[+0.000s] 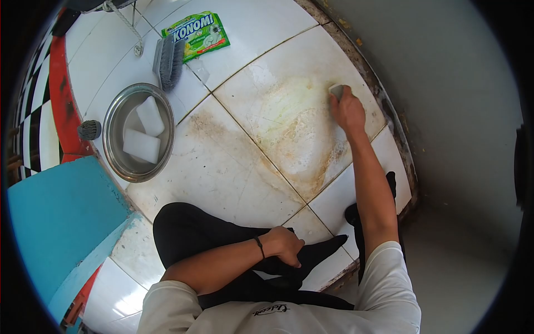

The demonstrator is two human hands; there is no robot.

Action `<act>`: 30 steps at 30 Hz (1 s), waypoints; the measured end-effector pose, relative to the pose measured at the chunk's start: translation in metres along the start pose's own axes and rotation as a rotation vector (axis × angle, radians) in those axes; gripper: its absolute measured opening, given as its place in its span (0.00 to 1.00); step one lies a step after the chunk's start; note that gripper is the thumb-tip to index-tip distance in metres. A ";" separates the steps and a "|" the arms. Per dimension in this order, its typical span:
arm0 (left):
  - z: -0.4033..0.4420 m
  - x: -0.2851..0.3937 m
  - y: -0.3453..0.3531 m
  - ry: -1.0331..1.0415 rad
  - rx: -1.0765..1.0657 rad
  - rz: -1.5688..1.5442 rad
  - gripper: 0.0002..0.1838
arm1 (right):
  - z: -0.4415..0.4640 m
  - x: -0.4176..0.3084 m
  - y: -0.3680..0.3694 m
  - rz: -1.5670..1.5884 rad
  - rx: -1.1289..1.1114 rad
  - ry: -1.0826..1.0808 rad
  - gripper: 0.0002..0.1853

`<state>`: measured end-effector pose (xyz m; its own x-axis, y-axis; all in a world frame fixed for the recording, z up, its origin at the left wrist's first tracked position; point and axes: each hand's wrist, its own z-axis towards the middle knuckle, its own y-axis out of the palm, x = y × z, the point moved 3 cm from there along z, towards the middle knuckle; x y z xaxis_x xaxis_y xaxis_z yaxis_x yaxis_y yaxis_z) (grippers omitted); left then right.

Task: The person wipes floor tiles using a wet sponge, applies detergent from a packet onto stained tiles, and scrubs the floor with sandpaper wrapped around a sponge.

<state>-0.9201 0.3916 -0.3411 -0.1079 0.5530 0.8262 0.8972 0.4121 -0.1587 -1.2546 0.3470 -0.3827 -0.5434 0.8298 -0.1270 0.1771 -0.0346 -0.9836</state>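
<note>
My right hand point(348, 111) is closed round a white sponge point(336, 91) and presses it on a floor tile near the wall. Wet yellowish and brown grime with some foam point(295, 133) spreads over the tile to its left. My left hand point(283, 246), with a dark band at the wrist, rests by my black-clothed leg, its fingers curled; whether anything is in them is hidden. A metal bowl point(109, 161) on the left holds two white sponge blocks point(150, 116). Above it lie a grey brush point(168, 62) and a green packet point(201, 37) marked EKONOMI.
A small round dark brush point(89, 130) stands left of the bowl. The blue block point(67, 206) fills the lower left, beside a red edge point(65, 106). A grey wall point(445, 94) borders the tiles on the right. A rope point(129, 28) hangs at the top left.
</note>
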 end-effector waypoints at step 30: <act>-0.005 0.000 -0.003 -0.012 0.044 0.029 0.35 | 0.035 -0.013 -0.006 -0.047 0.010 -0.001 0.23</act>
<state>-0.9206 0.3865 -0.3379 -0.0876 0.5739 0.8142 0.8806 0.4267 -0.2061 -1.2773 0.3173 -0.3799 -0.5520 0.8299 -0.0810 0.1437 -0.0011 -0.9896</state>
